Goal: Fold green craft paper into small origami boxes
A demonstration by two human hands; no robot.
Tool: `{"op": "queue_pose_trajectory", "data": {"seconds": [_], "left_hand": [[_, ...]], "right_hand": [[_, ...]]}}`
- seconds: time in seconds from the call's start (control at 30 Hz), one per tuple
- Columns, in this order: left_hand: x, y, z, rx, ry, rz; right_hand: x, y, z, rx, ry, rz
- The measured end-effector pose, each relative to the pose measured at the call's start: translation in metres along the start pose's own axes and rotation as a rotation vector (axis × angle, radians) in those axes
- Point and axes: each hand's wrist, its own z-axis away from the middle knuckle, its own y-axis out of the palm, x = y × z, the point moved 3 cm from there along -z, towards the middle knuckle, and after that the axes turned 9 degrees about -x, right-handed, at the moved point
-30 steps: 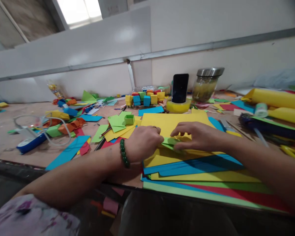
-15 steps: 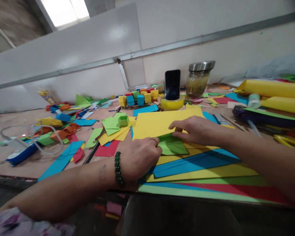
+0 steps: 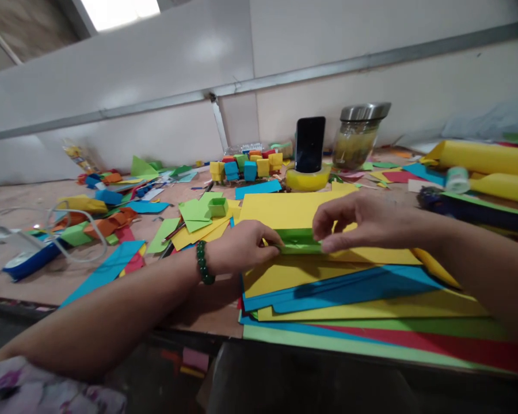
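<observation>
Two ends of one folded green paper (image 3: 301,241) are being handled here: the left's pinched by the left hand (image 3: 247,248), the right's met by the right hand (image 3: 360,223), fingers curled, but whether that's a proper pinch can't be told. Yellow paper (image 3: 276,208) is spread right underneath.

Bearings from view centre. 1 o'clock: dark phone (image 3: 309,145), upright at a yellow tape roll (image 3: 308,180). 2 o'clock: glass jar (image 3: 357,144), steel lid, yellowish contents. Near 9: blue-and-white block (image 3: 33,261) on tabletop (image 3: 38,230). Toward 11: bright window (image 3: 121,10).
</observation>
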Motion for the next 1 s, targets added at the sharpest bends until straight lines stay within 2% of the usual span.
{"op": "queue_pose_trajectory", "data": {"seconds": [0.07,0.27,0.5,0.57,0.77,1.0], "left_hand": [[0.004,-0.001,-0.004,0.018,-0.021,0.047],[0.013,0.000,-0.009,0.080,-0.133,0.254],[0.015,0.007,-0.011,0.054,-0.314,0.438],[0.015,0.007,-0.011,0.033,-0.304,0.433],[0.018,0.008,-0.010,-0.072,-0.156,0.258],[0.019,0.008,-0.012,-0.117,-0.084,0.078]], "right_hand": [[0.003,0.005,0.001,0.063,-0.020,-0.011],[-0.021,0.021,-0.011,0.022,0.094,0.007],[-0.033,0.026,-0.013,0.045,0.218,-0.007],[-0.034,0.027,-0.013,0.049,0.232,0.004],[-0.035,0.028,-0.012,0.039,0.282,-0.008],[-0.030,0.028,-0.012,0.025,0.310,0.028]]}}
